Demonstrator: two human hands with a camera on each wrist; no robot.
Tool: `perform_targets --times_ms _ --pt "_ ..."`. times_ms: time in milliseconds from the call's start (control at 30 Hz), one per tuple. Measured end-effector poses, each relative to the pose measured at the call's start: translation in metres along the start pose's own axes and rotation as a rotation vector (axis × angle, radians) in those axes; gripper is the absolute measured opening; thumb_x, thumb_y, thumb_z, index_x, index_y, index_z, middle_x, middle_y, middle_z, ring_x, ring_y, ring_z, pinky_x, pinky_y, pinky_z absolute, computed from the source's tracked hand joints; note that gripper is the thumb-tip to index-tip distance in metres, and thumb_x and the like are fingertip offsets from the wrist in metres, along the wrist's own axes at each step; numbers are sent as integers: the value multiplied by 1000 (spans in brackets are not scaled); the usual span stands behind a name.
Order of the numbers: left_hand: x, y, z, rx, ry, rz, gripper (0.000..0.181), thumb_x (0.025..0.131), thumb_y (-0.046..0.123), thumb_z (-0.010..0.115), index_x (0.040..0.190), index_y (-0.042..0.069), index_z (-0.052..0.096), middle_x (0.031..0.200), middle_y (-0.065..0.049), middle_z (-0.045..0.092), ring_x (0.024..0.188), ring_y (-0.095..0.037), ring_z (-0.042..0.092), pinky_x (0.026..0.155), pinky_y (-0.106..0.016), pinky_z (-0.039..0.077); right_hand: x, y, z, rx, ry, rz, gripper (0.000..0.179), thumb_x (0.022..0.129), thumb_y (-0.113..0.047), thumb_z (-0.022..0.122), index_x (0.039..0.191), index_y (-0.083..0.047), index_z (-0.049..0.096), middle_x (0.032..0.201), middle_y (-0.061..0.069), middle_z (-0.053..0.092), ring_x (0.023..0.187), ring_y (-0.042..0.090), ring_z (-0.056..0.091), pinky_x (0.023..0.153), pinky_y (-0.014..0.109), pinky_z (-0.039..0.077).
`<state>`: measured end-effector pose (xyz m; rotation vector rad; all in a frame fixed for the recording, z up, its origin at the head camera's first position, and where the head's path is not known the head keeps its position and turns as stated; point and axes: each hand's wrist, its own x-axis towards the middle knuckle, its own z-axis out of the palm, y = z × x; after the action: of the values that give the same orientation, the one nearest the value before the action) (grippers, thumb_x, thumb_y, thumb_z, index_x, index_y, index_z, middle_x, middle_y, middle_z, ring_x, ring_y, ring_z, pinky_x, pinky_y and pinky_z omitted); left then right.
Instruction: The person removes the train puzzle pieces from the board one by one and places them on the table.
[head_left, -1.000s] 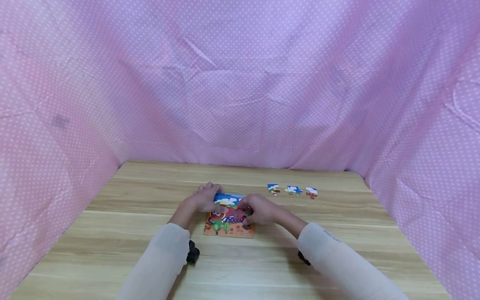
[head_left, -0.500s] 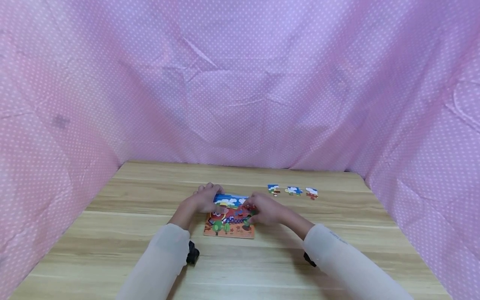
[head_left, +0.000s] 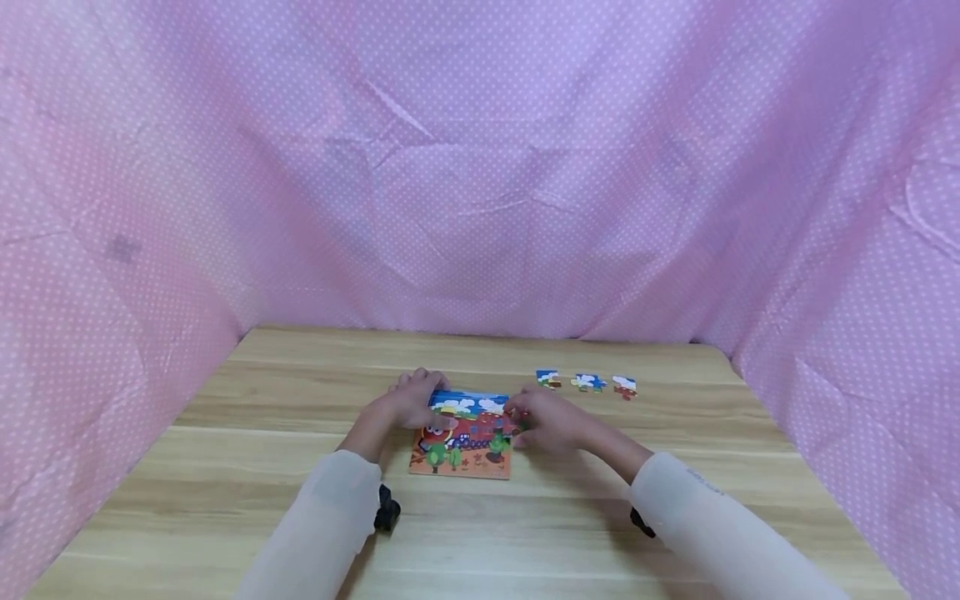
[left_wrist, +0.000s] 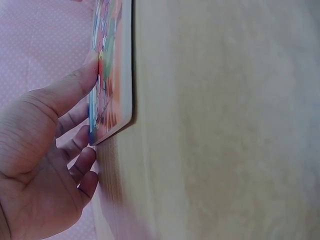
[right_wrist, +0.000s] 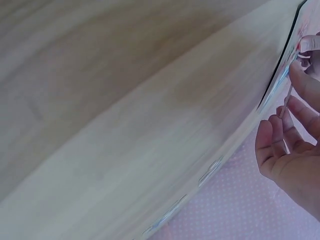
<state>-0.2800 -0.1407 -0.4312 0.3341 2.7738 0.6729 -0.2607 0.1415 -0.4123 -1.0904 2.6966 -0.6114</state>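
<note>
A jigsaw puzzle [head_left: 461, 460] in a flat tray lies on the table, showing a red train, trees and clouds. My left hand [head_left: 412, 402] holds its left side, thumb on the picture and fingers curled at the far edge. The left wrist view shows that thumb [left_wrist: 80, 82] pressed on the face. Just off the puzzle's right edge, my right hand [head_left: 553, 418] pinches a jigsaw piece [head_left: 519, 417] with red and green on it. In the right wrist view its thin edge [right_wrist: 286, 100] shows between the fingers; most of the piece is hidden.
Three loose jigsaw pieces lie in a row at the back right: a left one [head_left: 548, 379], a middle one [head_left: 588, 382] and a right one [head_left: 624, 387]. Pink dotted cloth [head_left: 480, 208] hangs round the wooden table [head_left: 225, 467].
My right hand has moved right, from over the puzzle to just past its right edge, uncovering more of the picture. The left hand stays in place on the puzzle.
</note>
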Motion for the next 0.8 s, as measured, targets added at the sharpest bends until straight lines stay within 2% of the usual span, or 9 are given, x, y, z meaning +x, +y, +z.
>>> perform_targets --times_ms 300,467,700,800 --pt "0 -1 0 7 2 0 61 86 44 82 136 24 54 133 -5 48 114 -28 39 100 -50 38 -19 20 -4 -54 44 -9 42 87 -17 83 123 -2 69 104 0 64 95 17 55 84 38 48" --pt "0 -2 2 6 1 5 61 86 43 82 136 24 54 134 -5 48 114 -28 39 101 -51 38 -30 29 -8 -30 45 -1 39 88 -17 82 121 -1 69 102 2 62 92 20 52 82 38 46" --pt "-1 -1 2 11 0 18 61 87 43 81 137 23 54 135 -5 48 115 -29 39 101 -52 37 -43 44 -13 -18 65 22 44 88 -16 82 125 2 66 111 7 67 101 23 60 90 45 51" --pt "-2 0 1 12 -2 12 61 87 44 81 137 24 54 134 -5 48 115 -29 39 101 -52 37 -48 52 -17 -16 82 8 44 88 -16 82 124 3 66 108 7 68 99 23 61 87 43 51"
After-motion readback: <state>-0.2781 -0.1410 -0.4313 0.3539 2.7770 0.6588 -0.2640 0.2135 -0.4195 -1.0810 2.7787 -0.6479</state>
